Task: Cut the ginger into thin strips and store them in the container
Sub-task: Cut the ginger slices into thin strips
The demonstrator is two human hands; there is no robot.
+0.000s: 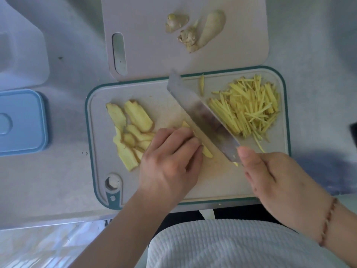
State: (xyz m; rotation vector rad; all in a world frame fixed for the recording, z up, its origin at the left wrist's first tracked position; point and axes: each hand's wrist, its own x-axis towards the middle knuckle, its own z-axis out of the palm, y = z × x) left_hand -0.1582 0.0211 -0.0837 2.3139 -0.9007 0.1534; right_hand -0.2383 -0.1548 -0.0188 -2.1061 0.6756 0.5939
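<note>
Left hand (pixel 170 161) sits on the green-rimmed cutting board (pixel 96 151), fingers curled down onto a stack of ginger slices (pixel 206 152), pinning it flat; only the slice ends poke out past the fingertips, right against the blade. Right hand (pixel 274 178) grips the knife (pixel 202 117) at the handle end, thumb up along the heel of the blade; the handle itself is hidden inside the hand. Blade runs diagonally, tip toward the far-left, flat side facing the camera, edge down at the stack. Uncut peeled slices (pixel 129 130) lie fanned out and overlapping on the board's left half, just beside the left hand. Finished strips (pixel 249 109) are heaped on the board's far-right part, touching the far side of the blade; one stray strip (pixel 201 85) lies apart near the far rim. A second, pale pink board (pixel 146 35) lies beyond, its near edge overlapping the green-rimmed one, carrying ginger offcuts and peel (pixel 195 29). Blue container lid (pixel 21 120) sits on the counter (pixel 67 180) well left of the boards, cropped by the frame edge. Beaded bracelet (pixel 328 221) on the right wrist.
</note>
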